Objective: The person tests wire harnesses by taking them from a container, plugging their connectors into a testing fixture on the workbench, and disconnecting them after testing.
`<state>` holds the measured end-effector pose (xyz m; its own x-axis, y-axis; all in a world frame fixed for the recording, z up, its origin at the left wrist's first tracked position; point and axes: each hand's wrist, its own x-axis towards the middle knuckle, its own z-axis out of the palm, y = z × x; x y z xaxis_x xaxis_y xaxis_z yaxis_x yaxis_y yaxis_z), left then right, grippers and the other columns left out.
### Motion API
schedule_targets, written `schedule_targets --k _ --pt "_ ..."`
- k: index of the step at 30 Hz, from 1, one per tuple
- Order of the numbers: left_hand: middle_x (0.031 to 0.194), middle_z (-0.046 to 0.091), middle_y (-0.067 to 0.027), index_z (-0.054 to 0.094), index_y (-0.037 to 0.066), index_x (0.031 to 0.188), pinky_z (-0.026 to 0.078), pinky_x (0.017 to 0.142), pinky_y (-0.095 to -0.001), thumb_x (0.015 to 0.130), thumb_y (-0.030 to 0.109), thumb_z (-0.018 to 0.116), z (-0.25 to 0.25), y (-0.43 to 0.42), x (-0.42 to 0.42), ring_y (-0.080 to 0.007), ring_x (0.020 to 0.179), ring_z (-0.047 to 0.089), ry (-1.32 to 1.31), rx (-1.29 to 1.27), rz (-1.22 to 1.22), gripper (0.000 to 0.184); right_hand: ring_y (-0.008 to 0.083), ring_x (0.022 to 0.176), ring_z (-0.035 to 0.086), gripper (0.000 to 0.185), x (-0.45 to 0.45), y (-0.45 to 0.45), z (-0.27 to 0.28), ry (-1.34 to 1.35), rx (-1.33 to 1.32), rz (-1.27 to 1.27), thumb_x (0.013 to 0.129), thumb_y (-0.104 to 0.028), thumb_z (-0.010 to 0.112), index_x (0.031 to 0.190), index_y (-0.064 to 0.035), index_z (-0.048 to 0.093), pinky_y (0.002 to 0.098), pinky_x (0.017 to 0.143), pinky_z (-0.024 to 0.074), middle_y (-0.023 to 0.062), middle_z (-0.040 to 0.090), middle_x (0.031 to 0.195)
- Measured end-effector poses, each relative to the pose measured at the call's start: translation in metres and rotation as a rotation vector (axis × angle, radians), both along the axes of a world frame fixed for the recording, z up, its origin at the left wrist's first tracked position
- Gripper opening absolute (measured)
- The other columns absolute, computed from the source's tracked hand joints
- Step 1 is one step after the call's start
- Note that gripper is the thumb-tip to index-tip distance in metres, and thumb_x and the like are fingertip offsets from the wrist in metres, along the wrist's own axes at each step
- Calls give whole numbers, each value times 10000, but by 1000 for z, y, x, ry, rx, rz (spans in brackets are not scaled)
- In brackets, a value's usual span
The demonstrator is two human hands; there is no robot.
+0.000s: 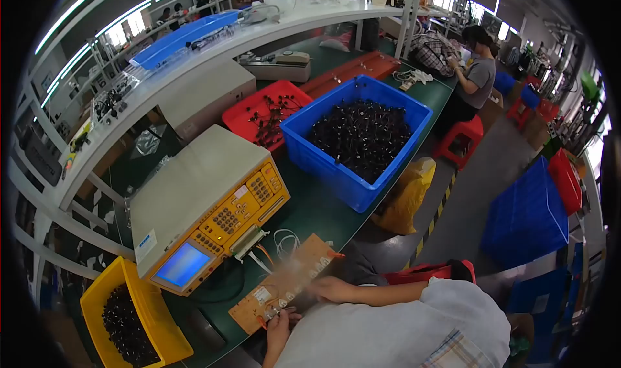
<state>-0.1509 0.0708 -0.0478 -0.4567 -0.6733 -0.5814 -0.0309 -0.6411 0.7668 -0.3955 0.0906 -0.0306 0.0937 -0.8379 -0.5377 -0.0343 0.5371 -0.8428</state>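
Note:
A tan wooden board (284, 284) with a row of metal contacts and a white label lies at the front edge of the green bench. At its lower end my left hand (282, 323) has its fingers bent together at the contacts; what they hold is too small to make out. Over the board's right part is my right hand (328, 289), its fingers smeared by motion. Behind the board stands a yellow-fronted test instrument (233, 213) with a lit blue screen, and cables run between it and the board.
A blue bin (370, 196) of small black parts stands on the bench, beside a red tray (239, 117). At the lower left is a yellow bin (165, 329) with black parts. Another person (480, 77) sits farther along the bench. A yellow bag (409, 200) is beside the bench.

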Motion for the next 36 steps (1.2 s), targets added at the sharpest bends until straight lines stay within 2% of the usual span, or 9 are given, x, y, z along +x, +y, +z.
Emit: schedule_targets --k 1,4,6,9,17,20,25,31,36 --pt "882 681 -102 568 -38 1157 484 708 -256 1054 343 397 5 0 -1 -148 752 620 1 19 4 431 102 598 534 548 0 -2 -1 17 -3 65 929 -562 563 858 -33 687 257 545 431 16 584 664" --pt "895 677 -118 559 -42 1163 497 751 -272 1052 346 404 -2 -1 0 -166 798 632 5 21 17 432 157 639 578 574 6 -8 -19 88 -52 260 958 -515 523 743 4 645 316 631 473 64 635 696" --pt "910 677 -123 556 -45 1166 503 773 -283 1051 343 408 -6 -1 -1 -176 823 638 18 25 19 431 170 685 594 639 10 -9 -32 82 -98 312 951 -557 510 680 6 643 318 657 479 83 662 749" --pt "962 672 -134 544 -55 1184 508 827 -308 1049 335 414 0 0 -3 -199 886 645 8 59 21 433 167 738 601 661 15 -13 -33 0 -62 361 958 -577 482 697 5 656 307 675 482 85 669 782" --pt "1175 617 -174 496 -74 1272 466 972 -368 1052 359 382 -18 -1 3 -257 1078 606 197 28 -6 499 121 773 553 565 20 -20 -29 -107 -22 558 987 -545 451 1083 -36 676 254 745 458 37 618 835" --pt "1200 607 -177 476 -71 1302 461 982 -372 1051 390 364 -39 -5 6 -263 1093 601 223 76 2 537 102 816 541 537 18 -21 -36 -130 -42 614 988 -524 474 1083 -38 683 241 769 445 18 618 862" --pt "1224 593 -183 451 -66 1328 427 1025 -389 1048 454 309 -31 -8 4 -282 1125 583 227 200 45 607 81 886 538 491 19 -20 -38 -200 -21 641 984 -487 516 1089 -40 690 226 808 437 0 633 926" --pt "1235 589 -187 463 -76 1314 414 1042 -387 1046 476 278 -29 -7 2 -286 1156 572 216 143 27 641 81 908 561 459 20 -22 -37 -182 -4 651 989 -453 525 1061 -38 708 225 838 442 11 662 954" --pt "1190 602 -169 528 -40 1229 433 1008 -393 1028 483 362 -24 -6 2 -284 1127 571 214 173 49 585 87 885 575 435 21 -22 -33 -198 -10 626 1000 -414 518 1031 -29 718 233 836 452 20 680 929"
